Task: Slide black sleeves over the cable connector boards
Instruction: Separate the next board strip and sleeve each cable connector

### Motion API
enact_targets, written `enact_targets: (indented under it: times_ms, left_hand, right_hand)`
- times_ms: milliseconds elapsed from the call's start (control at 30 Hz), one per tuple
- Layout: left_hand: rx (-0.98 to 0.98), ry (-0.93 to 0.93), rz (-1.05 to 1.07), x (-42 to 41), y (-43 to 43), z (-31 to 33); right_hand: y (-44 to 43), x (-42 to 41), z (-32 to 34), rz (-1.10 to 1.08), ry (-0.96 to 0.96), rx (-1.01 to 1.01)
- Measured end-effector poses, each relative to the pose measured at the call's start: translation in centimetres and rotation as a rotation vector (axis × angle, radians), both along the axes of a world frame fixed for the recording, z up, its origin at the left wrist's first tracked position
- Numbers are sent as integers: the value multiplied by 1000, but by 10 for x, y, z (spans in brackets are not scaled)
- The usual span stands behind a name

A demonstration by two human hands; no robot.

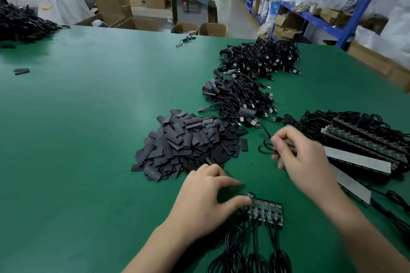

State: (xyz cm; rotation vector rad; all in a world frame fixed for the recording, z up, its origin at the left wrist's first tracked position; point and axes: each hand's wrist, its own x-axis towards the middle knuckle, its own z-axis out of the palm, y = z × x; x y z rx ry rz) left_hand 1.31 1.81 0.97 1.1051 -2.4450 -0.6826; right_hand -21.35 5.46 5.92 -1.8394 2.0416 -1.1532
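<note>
Black sleeves lie heaped while left hand pinches connector boards and right hand pinches a cable.

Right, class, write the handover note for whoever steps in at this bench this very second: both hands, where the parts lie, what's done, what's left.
Hands: the left hand has its thumb on the left end of the board strip; whether it grips is unclear. The right hand, blurred, curls its fingers round a loose black cable.
Parts: the sleeve pile lies just beyond the left hand; more board panels with cables are stacked at right.
Done: the cable heap behind the sleeve pile looks sleeved.
Left: the board strip is bare, and so are the board panels.
</note>
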Motion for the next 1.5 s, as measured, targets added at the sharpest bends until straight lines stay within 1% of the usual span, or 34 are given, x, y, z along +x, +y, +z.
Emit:
enact_targets:
  times_ms: [133, 200, 267, 333, 433, 500, 533, 600, 667, 733, 800, 867, 1000, 1067, 1233, 1300, 1400, 1500]
  left_hand:
    - [18, -36, -65, -5, 9, -3]
    - [31, -23, -80, -6, 9, -2]
    - [63, 20, -91, -6, 8, -2]
    - [112, 80, -109, -5, 8, -1]
    - [203, 231, -107, -8, 10, 1]
    - [281, 344, -76, -9, 8, 2]
    - [307, 371, -62, -8, 7, 2]
    - [303, 346, -38, -8, 6, 2]
    - [243, 273, -29, -8, 7, 1]
    - [208, 242, -32, -9, 9, 2]
    - [217, 246, -13, -7, 7, 4]
    - [243, 243, 6, -3, 4, 5]
    - [331, 273, -1, 0, 2, 7]
    - [376, 308, -10, 0, 1, 7]
    - [483, 398, -71, 5, -3, 7]
    - [552, 434, -119, 7, -3, 8]
    - [678, 510, -195, 9, -1, 9]
    - [747, 523, -285, 7, 2, 10]
  right_hand:
    - [-82, -11, 57, -60, 169, -65]
    - [-125, -19, 90, -106, 247, -20]
    - [-152, -25, 112, -164, 323, 72]
    - [-154, -23, 117, -159, 306, 63]
    - [-111, -11, 91, -61, 217, -25]
    - [-68, 0, 56, 24, 94, 29]
    - [-48, 5, 39, 55, 24, 80]
    - [-18, 12, 9, 65, -62, 174]
    - [2, 12, -13, 69, -103, 253]
    - [14, 7, -24, 134, -94, 333]
    - [22, 3, -28, 241, -48, 417]
    - [26, 1, -29, 302, -13, 434]
    - [29, 8, -32, 290, -36, 381]
    - [31, 8, -32, 294, -126, 348]
    - [36, 9, -18, 345, -616, 177]
    - [37, 14, -14, 324, -765, 88]
    - [35, 20, -13, 224, -942, -7]
    - [34, 24, -14, 159, -1060, -37]
